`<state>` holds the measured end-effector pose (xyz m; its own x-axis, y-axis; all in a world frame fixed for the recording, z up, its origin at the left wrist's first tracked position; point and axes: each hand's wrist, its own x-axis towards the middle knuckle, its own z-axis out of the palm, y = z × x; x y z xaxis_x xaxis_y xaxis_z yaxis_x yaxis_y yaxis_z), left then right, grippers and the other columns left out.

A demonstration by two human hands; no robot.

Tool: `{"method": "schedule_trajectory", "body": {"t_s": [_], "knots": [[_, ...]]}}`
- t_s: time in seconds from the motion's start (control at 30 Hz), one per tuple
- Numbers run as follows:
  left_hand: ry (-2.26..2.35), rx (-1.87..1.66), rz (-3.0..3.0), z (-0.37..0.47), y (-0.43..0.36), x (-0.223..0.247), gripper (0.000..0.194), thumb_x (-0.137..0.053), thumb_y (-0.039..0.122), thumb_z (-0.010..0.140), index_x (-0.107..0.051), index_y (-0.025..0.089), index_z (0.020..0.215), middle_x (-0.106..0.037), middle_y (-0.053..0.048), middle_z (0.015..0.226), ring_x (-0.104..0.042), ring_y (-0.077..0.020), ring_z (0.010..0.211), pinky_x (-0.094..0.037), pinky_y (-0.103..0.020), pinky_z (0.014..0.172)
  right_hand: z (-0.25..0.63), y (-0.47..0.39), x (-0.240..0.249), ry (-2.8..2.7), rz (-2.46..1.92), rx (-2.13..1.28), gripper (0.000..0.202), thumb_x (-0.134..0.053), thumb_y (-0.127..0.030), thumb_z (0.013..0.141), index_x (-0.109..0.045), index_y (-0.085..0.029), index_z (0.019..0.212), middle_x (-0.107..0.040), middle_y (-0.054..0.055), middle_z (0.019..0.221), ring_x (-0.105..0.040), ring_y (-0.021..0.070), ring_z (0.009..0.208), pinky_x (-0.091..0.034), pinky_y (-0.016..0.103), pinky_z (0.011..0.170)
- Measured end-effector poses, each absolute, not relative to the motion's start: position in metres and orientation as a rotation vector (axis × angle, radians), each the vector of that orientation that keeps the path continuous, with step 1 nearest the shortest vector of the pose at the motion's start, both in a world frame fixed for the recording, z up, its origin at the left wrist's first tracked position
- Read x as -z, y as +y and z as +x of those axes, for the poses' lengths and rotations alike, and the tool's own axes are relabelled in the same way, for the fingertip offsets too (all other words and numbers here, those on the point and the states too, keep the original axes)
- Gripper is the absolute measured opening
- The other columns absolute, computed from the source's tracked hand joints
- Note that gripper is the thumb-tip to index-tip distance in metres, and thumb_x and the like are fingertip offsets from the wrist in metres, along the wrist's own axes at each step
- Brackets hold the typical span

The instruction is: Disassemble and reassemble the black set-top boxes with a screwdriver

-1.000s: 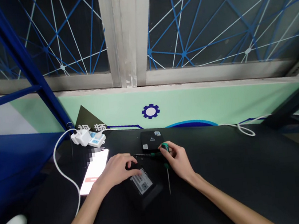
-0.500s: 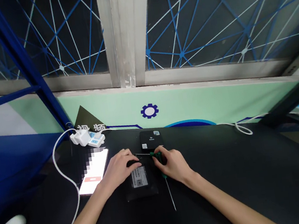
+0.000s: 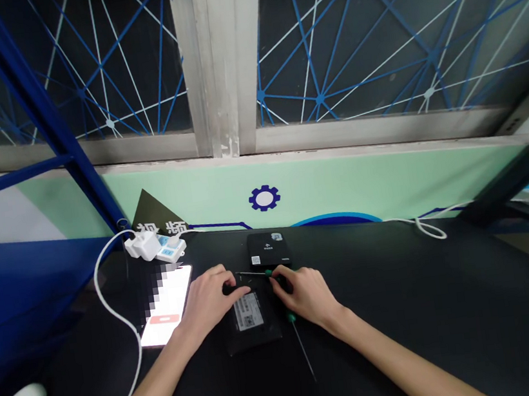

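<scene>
My left hand [image 3: 212, 297] is closed on the upper left part of a black box with a white label [image 3: 248, 312]. Its thumb lies across the box above the label, and the other fingers curl at the far edge. Between the thumb and fingers of my right hand [image 3: 309, 293] is a green-handled screwdriver [image 3: 255, 274], its thin shaft pointing left over the far end of the box. Much of that handle is hidden by the hand. A second screwdriver [image 3: 304, 352] reaches out below the right hand, its shaft toward me; the hand covers part of its green handle.
Behind the hands lies another flat black box [image 3: 268, 249] with small stickers. A lit phone [image 3: 169, 305] is left of my left hand. A white power strip [image 3: 170, 247] with a plugged-in charger [image 3: 143, 245] and a white cable [image 3: 107, 303] runs along the left side of the black table [image 3: 430, 312].
The labelled box has shifted slightly to the right under my left hand. The tip of the second screwdriver has moved slightly toward me. Both hands keep nearly the same pose.
</scene>
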<state>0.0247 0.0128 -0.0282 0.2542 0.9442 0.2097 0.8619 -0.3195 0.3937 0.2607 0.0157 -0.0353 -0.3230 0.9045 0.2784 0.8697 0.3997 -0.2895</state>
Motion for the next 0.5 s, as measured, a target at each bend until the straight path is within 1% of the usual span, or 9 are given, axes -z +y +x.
{"method": "schedule_trajectory", "body": {"t_s": [0.1, 0.17, 0.23, 0.3, 0.37, 0.5], "knots": [[1.662, -0.630, 2.344, 0.025, 0.011, 0.026, 0.034, -0.060, 0.051, 0.091, -0.068, 0.022, 0.075, -0.067, -0.002, 0.085, -0.063, -0.0182, 0.074, -0.044, -0.028, 0.063, 0.268, 0.018, 0.029, -2.219, -1.443, -0.095, 0.019, -0.050, -0.026, 0.093, -0.067, -0.022, 0.086, -0.065, 0.000, 0.061, -0.060, 0.0163, 0.053, -0.028, 0.027, 0.054], [1.627, -0.634, 2.370, 0.024, 0.009, 0.023, 0.031, -0.057, 0.047, 0.092, -0.070, 0.022, 0.079, -0.067, -0.003, 0.087, -0.064, -0.0191, 0.077, -0.045, -0.029, 0.064, 0.275, 0.021, 0.024, -2.195, -1.379, -0.032, 0.017, -0.050, -0.018, 0.086, -0.067, -0.021, 0.087, -0.069, 0.003, 0.076, -0.062, 0.0164, 0.063, -0.032, 0.027, 0.056], [1.577, -0.620, 2.398, 0.022, 0.008, 0.021, 0.026, -0.057, 0.043, 0.092, -0.071, 0.023, 0.084, -0.068, -0.003, 0.089, -0.064, -0.0201, 0.080, -0.047, -0.030, 0.067, 0.282, 0.024, 0.017, -2.221, -1.336, 0.040, 0.019, -0.053, -0.015, 0.078, -0.067, -0.021, 0.090, -0.069, 0.005, 0.086, -0.061, 0.0192, 0.073, -0.036, 0.028, 0.059], [1.543, -0.604, 2.402, 0.020, 0.008, 0.019, 0.023, -0.058, 0.041, 0.092, -0.073, 0.023, 0.087, -0.068, -0.003, 0.091, -0.065, -0.0209, 0.084, -0.048, -0.031, 0.069, 0.288, 0.027, 0.012, -2.336, -1.265, 0.079, 0.023, -0.056, -0.016, 0.076, -0.067, -0.020, 0.095, -0.069, 0.007, 0.094, -0.059, 0.0230, 0.086, -0.041, 0.030, 0.068], [1.532, -0.604, 2.379, 0.020, 0.009, 0.020, 0.023, -0.058, 0.040, 0.093, -0.074, 0.024, 0.088, -0.069, -0.003, 0.093, -0.065, -0.0209, 0.086, -0.049, -0.031, 0.071, 0.291, 0.029, 0.008, -2.424, -1.256, 0.114, 0.025, -0.060, -0.020, 0.075, -0.068, -0.020, 0.099, -0.068, 0.008, 0.096, -0.057, 0.0249, 0.089, -0.042, 0.034, 0.076], [1.523, -0.606, 2.366, 0.020, 0.011, 0.023, 0.026, -0.057, 0.043, 0.096, -0.075, 0.024, 0.092, -0.068, -0.002, 0.095, -0.064, -0.0201, 0.089, -0.048, -0.030, 0.071, 0.291, 0.030, 0.009, -2.524, -1.291, 0.098, 0.025, -0.064, -0.023, 0.076, -0.068, -0.020, 0.101, -0.067, 0.009, 0.095, -0.056, 0.0253, 0.091, -0.043, 0.036, 0.081]]}}
